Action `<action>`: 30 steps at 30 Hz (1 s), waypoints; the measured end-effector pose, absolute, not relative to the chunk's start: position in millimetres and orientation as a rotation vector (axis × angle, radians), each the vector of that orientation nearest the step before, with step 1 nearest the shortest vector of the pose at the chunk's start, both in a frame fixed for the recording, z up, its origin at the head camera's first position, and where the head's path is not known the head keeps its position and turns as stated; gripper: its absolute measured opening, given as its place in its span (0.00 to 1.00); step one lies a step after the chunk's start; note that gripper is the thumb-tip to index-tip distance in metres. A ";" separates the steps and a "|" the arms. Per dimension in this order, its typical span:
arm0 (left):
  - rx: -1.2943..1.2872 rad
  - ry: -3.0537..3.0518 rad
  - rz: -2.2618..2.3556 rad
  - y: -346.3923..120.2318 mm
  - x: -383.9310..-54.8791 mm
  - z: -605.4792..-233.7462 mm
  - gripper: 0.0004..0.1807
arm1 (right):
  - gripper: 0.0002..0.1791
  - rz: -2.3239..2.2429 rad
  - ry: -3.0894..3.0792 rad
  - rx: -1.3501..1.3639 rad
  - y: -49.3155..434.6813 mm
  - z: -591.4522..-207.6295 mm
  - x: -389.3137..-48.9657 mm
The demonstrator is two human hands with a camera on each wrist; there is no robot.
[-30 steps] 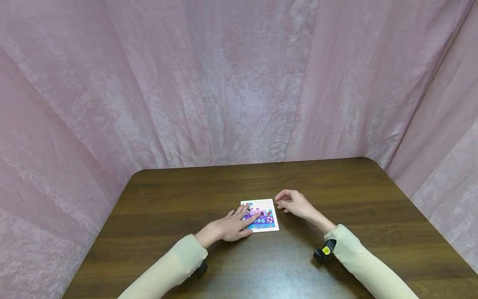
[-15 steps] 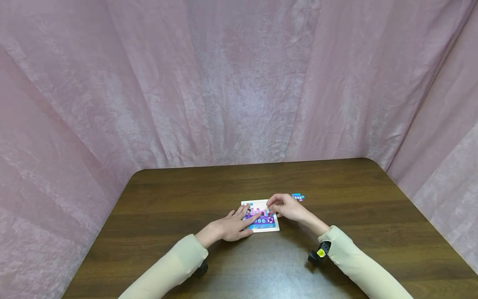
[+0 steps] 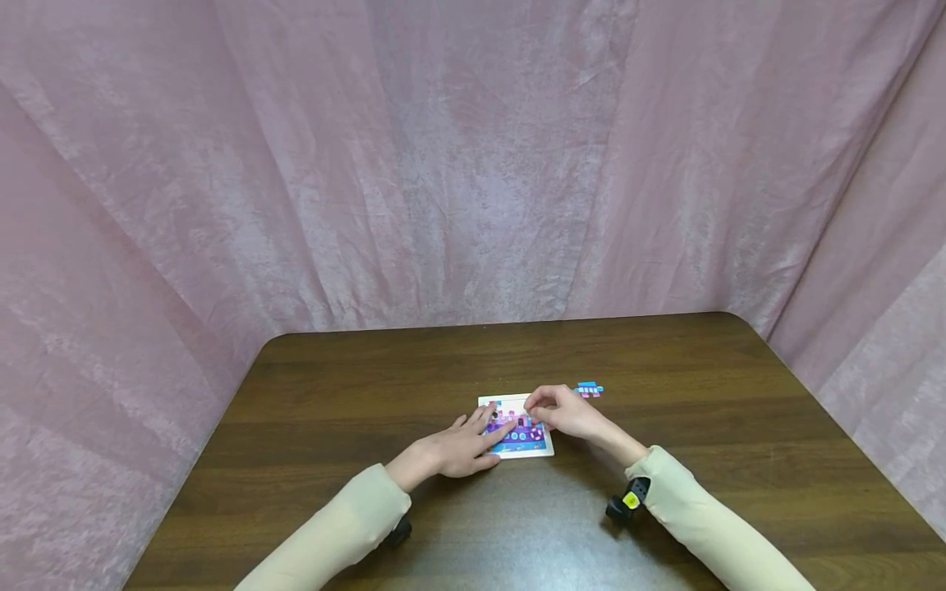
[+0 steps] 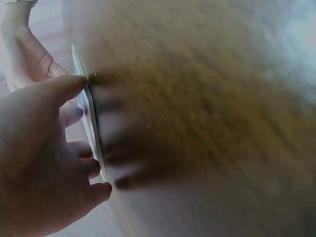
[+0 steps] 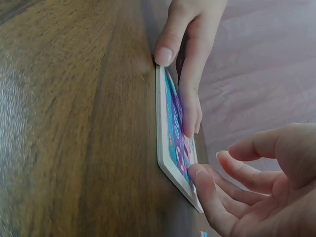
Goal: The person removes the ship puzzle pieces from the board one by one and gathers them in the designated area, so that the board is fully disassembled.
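Observation:
A small jigsaw puzzle board with a white frame and a purple ship picture lies on the table. My left hand rests spread over its left side, and in the left wrist view its thumb lies at the board's edge. My right hand is over the board's upper right part, thumb and index finger curled together around a small puzzle piece that they mostly hide. Close to the picture are the right fingertips in the right wrist view. White backing shows along the picture's upper part.
A loose blue and pink puzzle piece lies on the dark wooden table, beyond the right hand. Pink curtains hang behind the table and along its sides.
My right hand has moved left from beside the board to over its upper right, uncovering the loose piece behind it. The left hand has stayed in place.

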State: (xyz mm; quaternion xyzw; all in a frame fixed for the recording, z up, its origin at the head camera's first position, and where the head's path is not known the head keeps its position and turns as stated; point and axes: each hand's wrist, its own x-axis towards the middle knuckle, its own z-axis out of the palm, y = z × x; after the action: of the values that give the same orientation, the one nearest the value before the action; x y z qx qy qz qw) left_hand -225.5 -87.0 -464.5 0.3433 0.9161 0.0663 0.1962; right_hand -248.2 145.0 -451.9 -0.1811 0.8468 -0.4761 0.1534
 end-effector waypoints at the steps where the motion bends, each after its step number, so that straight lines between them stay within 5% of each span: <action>1: 0.963 2.567 0.180 -87.3 -224.8 -464.3 0.33 | 0.10 -1.358 2.430 -0.526 145.2 -452.0 -248.3; 30: 1.057 2.524 0.092 -97.3 -203.0 -458.6 0.35 | 0.10 -1.259 2.653 -0.546 131.3 -460.3 -255.9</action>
State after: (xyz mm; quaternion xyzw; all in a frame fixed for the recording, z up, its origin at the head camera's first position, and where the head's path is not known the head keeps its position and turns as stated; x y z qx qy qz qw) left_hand -203.0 -97.3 -458.6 0.3783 0.9031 0.0331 0.2005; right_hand -255.9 131.3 -460.3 -0.1822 0.8855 -0.4203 0.0775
